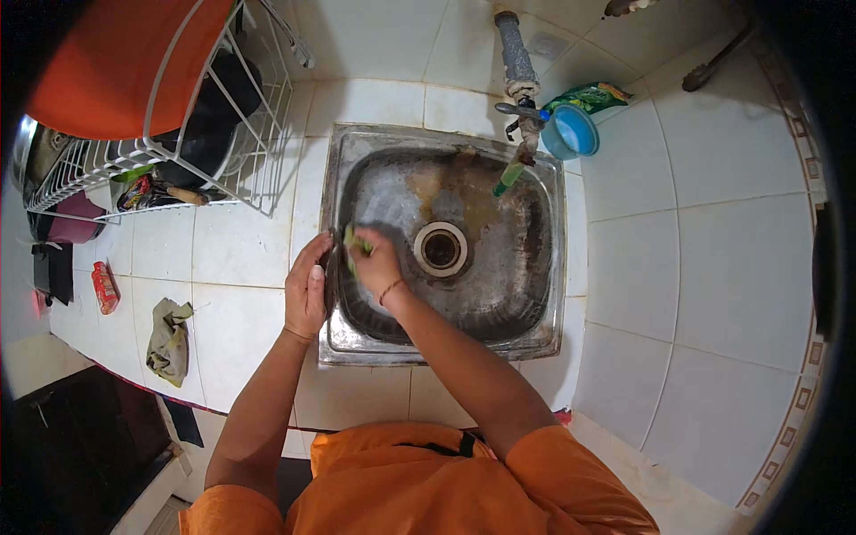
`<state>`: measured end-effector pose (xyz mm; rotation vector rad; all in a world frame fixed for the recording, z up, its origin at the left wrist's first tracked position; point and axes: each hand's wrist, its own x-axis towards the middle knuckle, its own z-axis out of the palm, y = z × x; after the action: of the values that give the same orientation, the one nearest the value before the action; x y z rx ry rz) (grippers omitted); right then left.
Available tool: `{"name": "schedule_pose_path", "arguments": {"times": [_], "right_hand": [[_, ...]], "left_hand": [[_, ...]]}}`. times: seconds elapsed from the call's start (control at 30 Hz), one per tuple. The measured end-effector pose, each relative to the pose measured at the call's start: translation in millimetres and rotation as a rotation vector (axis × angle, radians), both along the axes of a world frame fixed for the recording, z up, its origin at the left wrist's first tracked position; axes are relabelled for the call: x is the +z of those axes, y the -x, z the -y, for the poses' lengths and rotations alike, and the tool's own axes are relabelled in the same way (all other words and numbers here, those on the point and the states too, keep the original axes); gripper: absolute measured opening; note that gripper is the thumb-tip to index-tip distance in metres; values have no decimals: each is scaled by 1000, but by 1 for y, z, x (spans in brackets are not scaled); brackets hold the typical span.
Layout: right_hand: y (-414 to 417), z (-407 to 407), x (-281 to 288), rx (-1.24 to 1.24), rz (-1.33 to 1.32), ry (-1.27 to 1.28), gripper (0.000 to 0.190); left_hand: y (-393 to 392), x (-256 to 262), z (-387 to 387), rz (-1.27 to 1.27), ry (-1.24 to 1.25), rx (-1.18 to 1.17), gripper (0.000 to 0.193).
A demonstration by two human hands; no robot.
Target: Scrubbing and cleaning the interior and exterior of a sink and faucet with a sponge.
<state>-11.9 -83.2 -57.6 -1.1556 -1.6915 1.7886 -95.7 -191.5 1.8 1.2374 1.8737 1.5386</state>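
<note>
Before me a stained stainless steel sink (381, 187) is set into a white tiled counter. My right hand (378, 264) is inside the basin, gripping a yellow-green scrubbing pad (350, 242) against the left wall. Part of the pad is hidden under my fingers. At the sink's left rim, my left hand (308, 287) rests with its edge along the metal, holding nothing that I can see. The round drain (441, 249) lies just right of my right hand. Brown and dark stains mark the basin's back and right side.
A tap (528, 120) with a green hose end hangs over the basin. Behind it stand a blue plastic tub (572, 132) and a green packet (592, 97). At left are a white wire dish rack (261, 160), a crumpled cloth (168, 341) and a red packet (104, 287).
</note>
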Motion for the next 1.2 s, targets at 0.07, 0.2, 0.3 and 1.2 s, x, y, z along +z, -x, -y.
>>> {"name": "schedule_pose_path", "arguments": {"times": [0.07,0.2,0.3,1.2], "right_hand": [[4,1,12,-36,-66,-145,25],[-34,45,37,154,-61,-531,24],[-58,70,53,303,-23,-445,21],[-8,0,-25,186,41,-514,28]], "left_hand": [[1,-5,1,22,-7,-4,53],[1,-9,3,185,-82,-29,59],[-1,-7,0,193,-93,-36,61],[2,-11,2,98,-74,8,44]]}}
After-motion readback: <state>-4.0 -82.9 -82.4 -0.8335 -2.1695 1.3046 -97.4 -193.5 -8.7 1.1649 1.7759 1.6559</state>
